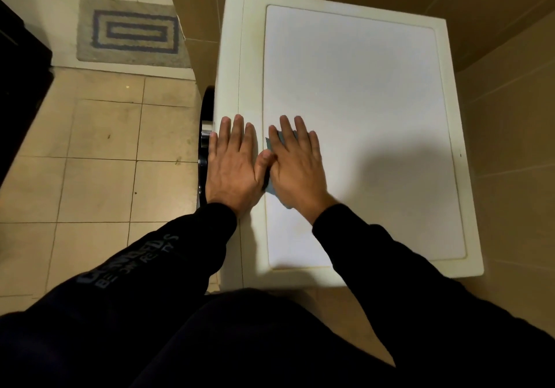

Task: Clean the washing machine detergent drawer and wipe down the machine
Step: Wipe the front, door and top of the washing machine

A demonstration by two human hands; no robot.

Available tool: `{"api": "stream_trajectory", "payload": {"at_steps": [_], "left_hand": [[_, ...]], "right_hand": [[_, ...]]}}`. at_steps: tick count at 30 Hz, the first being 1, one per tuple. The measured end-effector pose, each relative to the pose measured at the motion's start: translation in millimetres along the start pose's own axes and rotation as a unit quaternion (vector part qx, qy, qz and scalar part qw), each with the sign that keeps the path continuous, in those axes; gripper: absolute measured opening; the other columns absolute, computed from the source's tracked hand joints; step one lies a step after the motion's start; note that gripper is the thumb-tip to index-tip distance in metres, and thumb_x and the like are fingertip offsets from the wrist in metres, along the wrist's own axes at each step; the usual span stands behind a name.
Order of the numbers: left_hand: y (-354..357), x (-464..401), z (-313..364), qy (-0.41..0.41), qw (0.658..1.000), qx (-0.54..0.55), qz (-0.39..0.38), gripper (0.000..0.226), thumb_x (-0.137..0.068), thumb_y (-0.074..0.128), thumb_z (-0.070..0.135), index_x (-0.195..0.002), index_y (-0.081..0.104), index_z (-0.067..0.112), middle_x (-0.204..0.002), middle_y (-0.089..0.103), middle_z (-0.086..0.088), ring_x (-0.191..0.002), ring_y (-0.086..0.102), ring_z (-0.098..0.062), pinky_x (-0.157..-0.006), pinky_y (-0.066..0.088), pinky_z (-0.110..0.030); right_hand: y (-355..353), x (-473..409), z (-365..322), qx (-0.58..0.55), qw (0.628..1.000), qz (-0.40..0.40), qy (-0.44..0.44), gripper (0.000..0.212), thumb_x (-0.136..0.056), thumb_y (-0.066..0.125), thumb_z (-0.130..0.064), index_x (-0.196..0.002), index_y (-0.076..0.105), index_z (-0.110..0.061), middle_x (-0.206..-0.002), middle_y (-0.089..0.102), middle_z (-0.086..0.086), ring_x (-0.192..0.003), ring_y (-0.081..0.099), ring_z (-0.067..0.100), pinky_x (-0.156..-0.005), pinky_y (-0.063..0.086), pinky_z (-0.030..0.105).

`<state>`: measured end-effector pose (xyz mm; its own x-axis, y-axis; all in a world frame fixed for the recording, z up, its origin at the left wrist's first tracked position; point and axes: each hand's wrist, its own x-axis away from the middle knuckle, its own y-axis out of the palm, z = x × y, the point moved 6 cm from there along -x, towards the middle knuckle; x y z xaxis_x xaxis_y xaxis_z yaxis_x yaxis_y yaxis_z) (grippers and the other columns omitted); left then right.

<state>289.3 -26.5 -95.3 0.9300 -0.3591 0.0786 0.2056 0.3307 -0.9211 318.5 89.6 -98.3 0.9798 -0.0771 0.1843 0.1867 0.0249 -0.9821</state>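
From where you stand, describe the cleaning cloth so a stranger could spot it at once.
Find the white washing machine filling the right of the view, seen from above. On its flat top, near the left edge, two hands lie flat side by side. The cloth is the blue-grey scrap under the right hand, the only coloured thing on that white top.

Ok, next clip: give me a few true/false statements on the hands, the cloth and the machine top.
1. Both hands lie flat on the washing machine top. True.
2. The cloth is under the left hand. False: it lies under the right hand.
3. The right hand has the cloth bunched in a fist. False: its fingers are straight, pressing down.
4. A patterned mat lies on the floor beyond the machine. True.
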Motion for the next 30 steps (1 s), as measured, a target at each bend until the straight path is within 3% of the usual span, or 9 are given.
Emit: {"api": "stream_trajectory", "payload": {"at_steps": [4,7,12,18,24,30], "left_hand": [[-1.4,1.5,1.0,-0.003,1.000,0.005,-0.002,0.089,-0.090,-0.013,0.064,-0.155,0.018,0.010,-0.164,0.009,-0.008,-0.151,-0.005,-0.020,-0.123,0.003,-0.045],[-2.5,0.5,1.4,-0.001,1.000,0.008,-0.003,0.088,-0.091,-0.010,0.065,-0.155,0.017,0.011,-0.164,0.007,-0.006,-0.151,-0.006,-0.019,-0.123,0.002,-0.045],[-1.0,0.6,0.6,-0.007,1.000,-0.005,0.004,0.080,-0.096,-0.003,0.059,-0.154,0.020,0.009,-0.164,0.010,-0.008,-0.151,-0.003,-0.020,-0.123,0.005,-0.046],[0.7,-0.6,-1.0,-0.007,1.000,-0.010,0.008,0.079,-0.096,-0.003,0.058,-0.154,0.020,0.009,-0.163,0.012,-0.007,-0.151,-0.001,-0.020,-0.123,0.005,-0.045],[-0.3,0.4,0.2,-0.013,1.000,-0.007,0.027,0.072,-0.100,0.004,0.053,-0.154,0.023,0.009,-0.163,0.015,-0.006,-0.151,0.001,-0.018,-0.123,0.004,-0.042],[1.0,0.7,1.3,-0.013,0.999,-0.016,0.038,0.069,-0.101,0.007,0.050,-0.153,0.025,0.010,-0.162,0.019,-0.006,-0.151,0.004,-0.020,-0.123,0.002,-0.042]], "right_hand": [[-7.7,-45.0,10.1,-0.004,0.999,0.015,0.033,0.057,-0.101,0.027,-0.042,-0.153,0.022,-0.019,-0.163,0.014,0.010,-0.150,0.005,0.033,-0.120,0.013,0.050],[-14.6,-66.5,7.7,-0.022,0.997,0.032,0.066,0.053,-0.103,0.026,-0.038,-0.153,0.026,-0.018,-0.162,0.018,0.009,-0.150,0.008,0.033,-0.119,0.015,0.049],[-1.2,-0.8,8.5,0.003,0.999,0.015,-0.032,0.057,-0.099,0.026,-0.041,-0.151,0.027,-0.018,-0.161,0.020,0.011,-0.149,0.010,0.034,-0.119,0.017,0.051],[-8.3,-62.5,49.2,-0.009,0.997,0.045,0.058,0.053,-0.102,0.025,-0.037,-0.151,0.031,-0.017,-0.160,0.023,0.010,-0.149,0.014,0.034,-0.118,0.016,0.048],[0.9,-8.9,26.4,0.005,0.999,0.024,-0.041,0.054,-0.103,0.025,-0.042,-0.151,0.027,-0.019,-0.161,0.020,0.009,-0.150,0.010,0.032,-0.120,0.015,0.049],[-6.8,-53.4,51.5,0.002,0.999,0.052,0.009,0.053,-0.103,0.028,-0.040,-0.151,0.030,-0.017,-0.162,0.018,0.012,-0.149,0.011,0.036,-0.119,0.016,0.050]]}}
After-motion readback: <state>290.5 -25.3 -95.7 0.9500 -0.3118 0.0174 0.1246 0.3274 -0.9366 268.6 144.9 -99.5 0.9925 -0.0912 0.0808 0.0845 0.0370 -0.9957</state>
